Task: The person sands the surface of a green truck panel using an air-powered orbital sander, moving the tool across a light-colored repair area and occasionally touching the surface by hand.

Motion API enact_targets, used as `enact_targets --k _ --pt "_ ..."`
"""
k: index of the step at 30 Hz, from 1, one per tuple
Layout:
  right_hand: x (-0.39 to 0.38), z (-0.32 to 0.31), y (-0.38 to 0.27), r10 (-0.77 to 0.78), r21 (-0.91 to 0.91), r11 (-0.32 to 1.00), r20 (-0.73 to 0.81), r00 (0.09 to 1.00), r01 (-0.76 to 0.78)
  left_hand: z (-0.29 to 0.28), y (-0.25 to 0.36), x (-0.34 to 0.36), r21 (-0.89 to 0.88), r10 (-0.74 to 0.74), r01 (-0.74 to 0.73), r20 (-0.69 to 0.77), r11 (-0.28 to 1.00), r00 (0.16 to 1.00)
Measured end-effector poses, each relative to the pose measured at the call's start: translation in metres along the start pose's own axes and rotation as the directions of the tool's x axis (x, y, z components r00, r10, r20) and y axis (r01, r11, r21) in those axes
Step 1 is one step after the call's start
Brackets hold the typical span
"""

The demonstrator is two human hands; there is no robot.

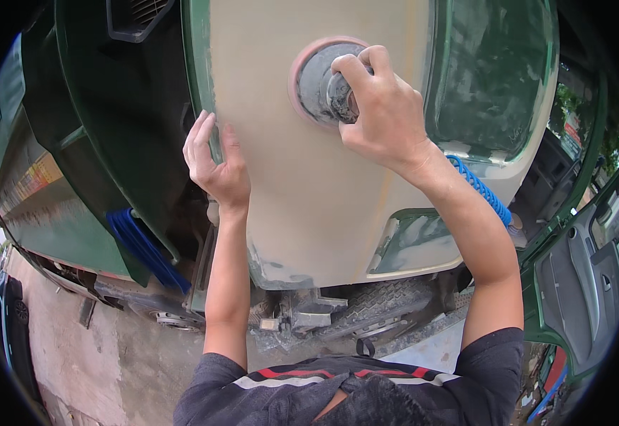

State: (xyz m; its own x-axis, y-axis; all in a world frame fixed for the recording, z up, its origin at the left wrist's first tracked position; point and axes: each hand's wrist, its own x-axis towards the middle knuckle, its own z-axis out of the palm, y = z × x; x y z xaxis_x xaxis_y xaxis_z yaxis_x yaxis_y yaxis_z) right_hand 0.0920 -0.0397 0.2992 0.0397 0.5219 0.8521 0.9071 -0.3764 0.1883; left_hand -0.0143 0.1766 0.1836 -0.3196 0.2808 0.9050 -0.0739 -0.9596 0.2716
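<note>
The right hand (387,106) grips the sander (316,78) by its top, fingers and thumb curled round it. The sander sits on the upper middle of the beige panel (288,199), its pink pad (294,82) apparently flat against the surface. The left hand (217,156) holds nothing, its fingers stretched out at the panel's left edge; whether they press on it, I cannot tell.

A tilted wrist could dig the pad's rim in and gouge the beige coat; lingering in one spot could wear it through. The blue hose (483,188) passes under the right forearm, so it might snag or drag there. Straying right could run the pad over the ridge beside the green recess (487,78).
</note>
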Motion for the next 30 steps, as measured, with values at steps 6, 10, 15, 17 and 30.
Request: enact_targets --k 6,10,15,17,30 --pt "0.082 -0.033 0.017 -0.001 -0.077 0.997 -0.243 0.97 -0.018 -0.012 -0.032 -0.066 0.085 -0.089 0.07 0.244 0.994 0.966" --pt "0.073 -0.009 -0.002 0.09 -0.043 0.993 -0.302 0.949 -0.108 -0.026 -0.049 -0.085 0.023 -0.15 0.149 0.217 0.989 0.964" --pt "-0.005 0.023 -0.042 -0.051 -0.065 0.997 -0.155 0.987 0.042 -0.032 -0.06 -0.088 -0.109 -0.41 0.442 0.231 0.89 0.882" --pt "0.029 0.018 -0.039 -0.062 -0.115 0.993 -0.217 0.974 0.038 -0.035 -0.06 -0.084 -0.084 -0.399 0.423 0.209 0.902 0.893" --pt "0.015 0.033 -0.05 -0.117 -0.226 0.972 -0.251 0.961 0.059 -0.027 -0.093 -0.081 -0.197 -0.601 0.657 0.278 0.728 0.749"
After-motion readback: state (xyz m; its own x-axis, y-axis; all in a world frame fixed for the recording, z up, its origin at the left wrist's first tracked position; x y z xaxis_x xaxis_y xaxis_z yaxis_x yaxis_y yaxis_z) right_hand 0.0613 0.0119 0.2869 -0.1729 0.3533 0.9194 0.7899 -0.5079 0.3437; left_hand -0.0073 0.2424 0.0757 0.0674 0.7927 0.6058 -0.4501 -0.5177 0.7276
